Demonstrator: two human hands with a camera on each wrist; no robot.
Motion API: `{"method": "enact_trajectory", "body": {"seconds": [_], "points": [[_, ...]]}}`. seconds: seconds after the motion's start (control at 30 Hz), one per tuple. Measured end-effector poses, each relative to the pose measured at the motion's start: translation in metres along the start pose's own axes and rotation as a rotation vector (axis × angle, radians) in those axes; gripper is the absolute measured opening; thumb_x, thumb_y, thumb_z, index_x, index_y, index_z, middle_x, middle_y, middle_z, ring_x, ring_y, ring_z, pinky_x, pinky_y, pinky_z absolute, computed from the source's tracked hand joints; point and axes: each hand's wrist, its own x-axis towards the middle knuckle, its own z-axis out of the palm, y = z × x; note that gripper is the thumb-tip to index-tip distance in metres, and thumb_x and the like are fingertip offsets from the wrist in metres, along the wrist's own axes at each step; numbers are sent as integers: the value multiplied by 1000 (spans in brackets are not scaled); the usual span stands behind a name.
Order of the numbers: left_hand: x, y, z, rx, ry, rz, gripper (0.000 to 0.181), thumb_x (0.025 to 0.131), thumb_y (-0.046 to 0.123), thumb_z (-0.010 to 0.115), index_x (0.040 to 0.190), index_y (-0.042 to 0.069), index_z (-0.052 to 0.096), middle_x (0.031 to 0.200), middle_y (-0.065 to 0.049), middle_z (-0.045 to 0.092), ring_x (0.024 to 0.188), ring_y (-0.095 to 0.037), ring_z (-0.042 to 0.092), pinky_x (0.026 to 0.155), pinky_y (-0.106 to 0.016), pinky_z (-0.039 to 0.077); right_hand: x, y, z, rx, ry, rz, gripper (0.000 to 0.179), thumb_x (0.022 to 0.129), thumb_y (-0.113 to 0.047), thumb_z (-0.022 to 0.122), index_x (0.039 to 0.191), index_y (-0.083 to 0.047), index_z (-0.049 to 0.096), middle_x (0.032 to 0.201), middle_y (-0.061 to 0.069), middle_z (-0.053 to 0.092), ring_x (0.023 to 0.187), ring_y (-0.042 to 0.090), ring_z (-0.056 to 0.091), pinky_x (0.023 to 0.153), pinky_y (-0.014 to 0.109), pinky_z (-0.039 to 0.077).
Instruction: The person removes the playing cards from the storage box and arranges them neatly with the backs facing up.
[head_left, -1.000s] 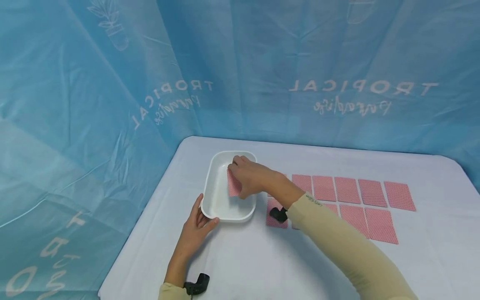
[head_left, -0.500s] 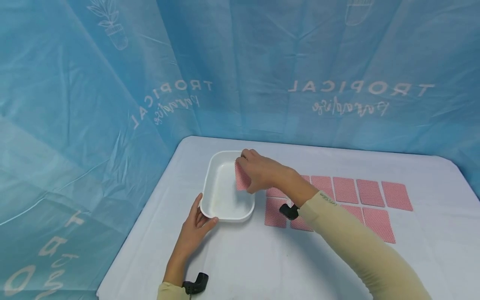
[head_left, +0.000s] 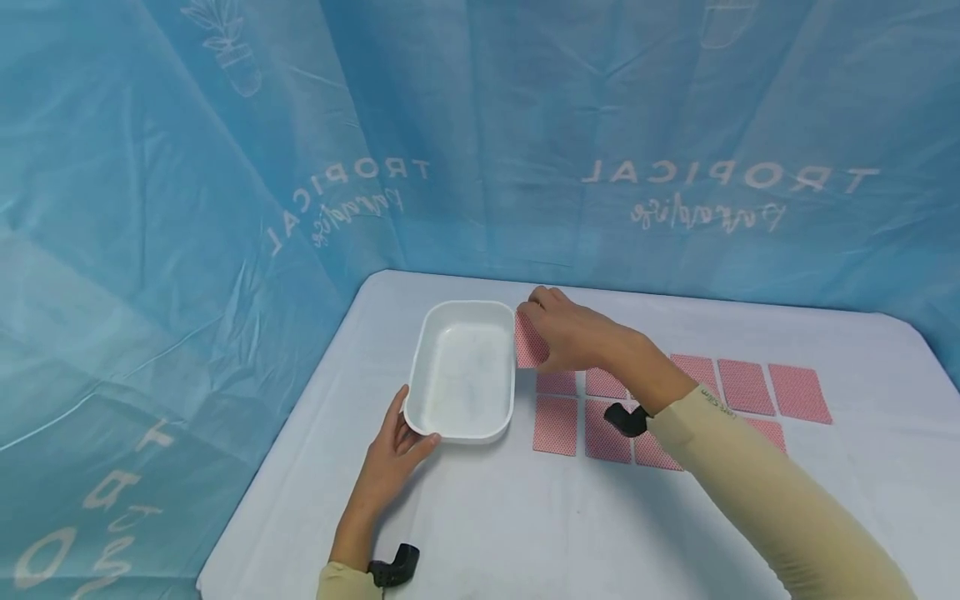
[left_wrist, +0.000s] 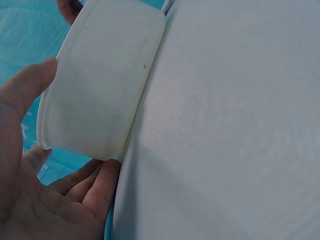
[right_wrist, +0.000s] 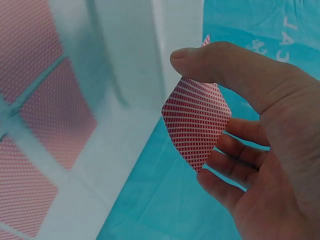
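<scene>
A playing card (head_left: 528, 343) with a red patterned back is held by my right hand (head_left: 572, 333), just beyond the right rim of a white plastic basin (head_left: 461, 375). In the right wrist view this card (right_wrist: 196, 122) bows between my thumb on one edge and my fingertips on the other. My left hand (head_left: 390, 457) grips the near left corner of the basin. The left wrist view has the thumb (left_wrist: 37, 79) at the rim and the other fingers around the basin's wall (left_wrist: 100, 85). Nothing lies inside the basin.
Several cards lie face down in two rows on the white table to the right, such as the near left card (head_left: 555, 426) and the far right card (head_left: 799, 392). My right forearm hides some. A blue printed curtain (head_left: 525, 233) hangs behind and left of the table.
My right hand has moved right with the card, from over the basin to beyond its right rim. My left hand stays at the basin's corner.
</scene>
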Motion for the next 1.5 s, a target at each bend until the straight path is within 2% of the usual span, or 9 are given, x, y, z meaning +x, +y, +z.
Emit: {"method": "enact_trajectory", "body": {"seconds": [0.2, 0.3, 0.47, 0.6, 0.87, 1.1, 1.3, 1.4, 1.5], "points": [[1, 3, 1, 2, 2, -4, 94, 82, 42, 75, 154, 34, 15, 150, -3, 35, 132, -18, 41, 99, -30, 39, -18, 16, 9, 18, -12, 32, 84, 72, -34, 84, 139, -6, 41, 134, 6, 35, 121, 22, 34, 92, 37, 45], [0, 5, 1, 6, 7, -14, 94, 81, 43, 76, 154, 34, 16, 150, -3, 35, 131, -18, 42, 99, -29, 39, -27, 25, 15, 15, -11, 38, 87, 71, -35, 85, 140, -5, 40, 137, 8, 34, 124, 24, 33, 93, 39, 44], [-1, 5, 1, 19, 15, -11, 93, 82, 41, 76, 153, 35, 16, 150, -6, 35, 132, -21, 41, 99, -32, 40, -42, 36, 23, 20, 1, 48, 87, 70, -32, 86, 139, -5, 41, 135, 8, 36, 123, 25, 34, 93, 42, 45], [0, 4, 1, 20, 11, 7, 93, 84, 39, 75, 154, 32, 15, 151, -10, 34, 132, -25, 41, 99, -35, 39, -57, 45, 28, 28, 7, 59, 86, 70, -33, 86, 138, -5, 42, 134, 10, 38, 122, 27, 36, 93, 44, 44], [1, 3, 1, 17, 13, -28, 94, 82, 43, 75, 153, 36, 15, 150, -3, 34, 132, -18, 41, 99, -29, 39, -83, 62, 38, 28, 7, 117, 89, 69, -33, 88, 139, -3, 41, 135, 11, 39, 123, 29, 35, 93, 47, 44], [0, 3, 1, 30, 22, -31, 94, 82, 41, 76, 154, 33, 16, 149, -5, 36, 131, -21, 43, 98, -31, 41, -99, 71, 45, 58, 23, 135, 85, 70, -32, 87, 137, -3, 43, 133, 11, 40, 120, 30, 38, 89, 48, 46], [0, 1, 2, 24, 19, -37, 93, 83, 41, 75, 153, 36, 15, 149, -6, 36, 131, -21, 43, 98, -32, 41, -117, 85, 47, 44, 50, 153, 86, 67, -27, 89, 137, -3, 44, 131, 11, 40, 116, 29, 40, 83, 47, 48], [-2, 5, 2, 17, 6, -57, 93, 84, 37, 75, 153, 37, 13, 150, -8, 35, 132, -22, 42, 99, -33, 40, -127, 91, 48, 43, 40, 172, 86, 67, -27, 88, 136, -2, 44, 130, 12, 41, 116, 30, 40, 84, 48, 48], [-5, 17, 2, 18, 4, -61, 93, 86, 30, 75, 154, 30, 13, 150, -10, 34, 132, -25, 41, 100, -35, 39, -136, 95, 50, 45, 34, 192, 84, 68, -27, 87, 136, -2, 44, 130, 12, 41, 117, 31, 40, 87, 49, 46]]}}
